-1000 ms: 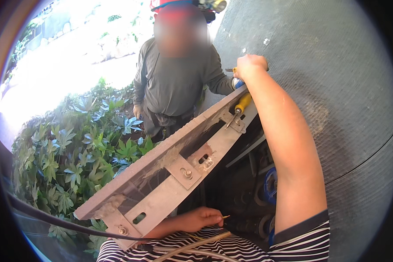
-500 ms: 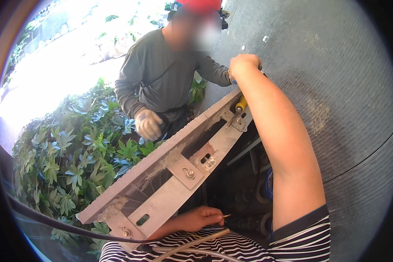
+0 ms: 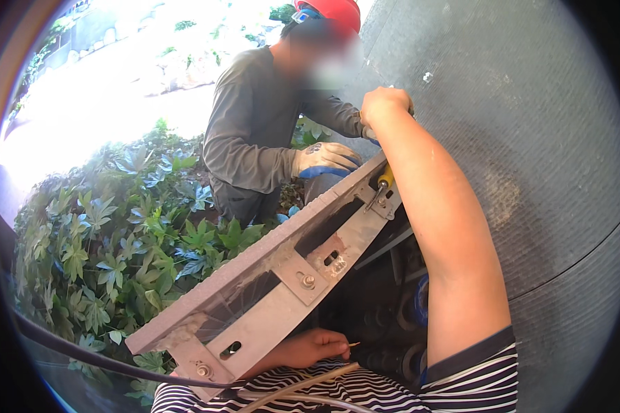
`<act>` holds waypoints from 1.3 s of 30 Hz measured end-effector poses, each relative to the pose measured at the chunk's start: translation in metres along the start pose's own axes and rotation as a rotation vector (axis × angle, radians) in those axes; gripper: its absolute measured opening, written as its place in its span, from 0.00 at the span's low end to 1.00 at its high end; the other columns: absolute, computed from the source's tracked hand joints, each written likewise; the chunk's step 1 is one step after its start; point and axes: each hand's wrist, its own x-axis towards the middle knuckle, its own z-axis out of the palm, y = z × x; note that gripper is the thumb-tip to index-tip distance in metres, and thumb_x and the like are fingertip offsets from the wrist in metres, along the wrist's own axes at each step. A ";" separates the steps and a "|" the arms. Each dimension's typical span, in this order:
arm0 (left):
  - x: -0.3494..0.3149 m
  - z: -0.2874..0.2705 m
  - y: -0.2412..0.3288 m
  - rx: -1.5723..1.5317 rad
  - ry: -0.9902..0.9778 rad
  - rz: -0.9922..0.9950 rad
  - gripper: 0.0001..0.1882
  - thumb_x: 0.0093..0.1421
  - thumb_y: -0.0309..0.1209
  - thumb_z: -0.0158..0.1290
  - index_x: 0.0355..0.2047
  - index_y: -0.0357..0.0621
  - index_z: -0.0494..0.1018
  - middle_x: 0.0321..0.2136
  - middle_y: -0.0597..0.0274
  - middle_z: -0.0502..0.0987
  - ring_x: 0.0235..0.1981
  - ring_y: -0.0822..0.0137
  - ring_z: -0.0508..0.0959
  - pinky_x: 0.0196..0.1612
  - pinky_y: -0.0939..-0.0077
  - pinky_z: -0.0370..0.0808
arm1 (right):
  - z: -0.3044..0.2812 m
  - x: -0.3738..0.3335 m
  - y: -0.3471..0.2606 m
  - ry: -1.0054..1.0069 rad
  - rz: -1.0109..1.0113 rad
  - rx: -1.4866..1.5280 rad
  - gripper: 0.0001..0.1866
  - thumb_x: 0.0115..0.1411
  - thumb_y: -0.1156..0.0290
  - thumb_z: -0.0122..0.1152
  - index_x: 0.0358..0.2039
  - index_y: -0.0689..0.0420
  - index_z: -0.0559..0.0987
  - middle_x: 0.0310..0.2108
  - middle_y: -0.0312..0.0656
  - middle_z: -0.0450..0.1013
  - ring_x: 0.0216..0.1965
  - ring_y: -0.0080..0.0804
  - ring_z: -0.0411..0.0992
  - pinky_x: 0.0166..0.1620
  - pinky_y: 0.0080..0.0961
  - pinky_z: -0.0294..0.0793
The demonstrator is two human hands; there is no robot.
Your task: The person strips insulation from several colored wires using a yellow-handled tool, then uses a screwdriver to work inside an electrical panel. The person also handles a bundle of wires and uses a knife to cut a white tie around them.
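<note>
A stone slab slants across the middle, with a slotted metal rail bolted along its near side. My right hand is closed beyond the slab's far end, beside a dark thing mostly hidden by the fingers. Below that wrist, a tool with a yellow handle and metal shaft rests against the rail's upper end, partly behind my forearm. My left hand is low, below the rail, which crosses in front of its forearm. Its curled fingers pinch a thin, yellow-tipped piece.
Across the slab, a co-worker in a red helmet has a gloved hand near its far edge. Leafy shrubs fill the left. A grey ribbed wall rises at right. A dark cable and a tan hose cross the bottom.
The co-worker leans in, and a gloved hand that hung low has come up to the slab's far end. The slab and rail sit slightly further right and lower in view.
</note>
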 end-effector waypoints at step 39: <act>-0.001 0.003 0.008 0.043 0.046 -0.039 0.19 0.76 0.42 0.45 0.42 0.39 0.77 0.35 0.68 0.79 0.41 0.78 0.74 0.50 0.77 0.70 | 0.017 0.006 0.018 0.116 0.001 0.121 0.18 0.64 0.60 0.60 0.52 0.51 0.84 0.54 0.40 0.80 0.55 0.37 0.79 0.52 0.38 0.81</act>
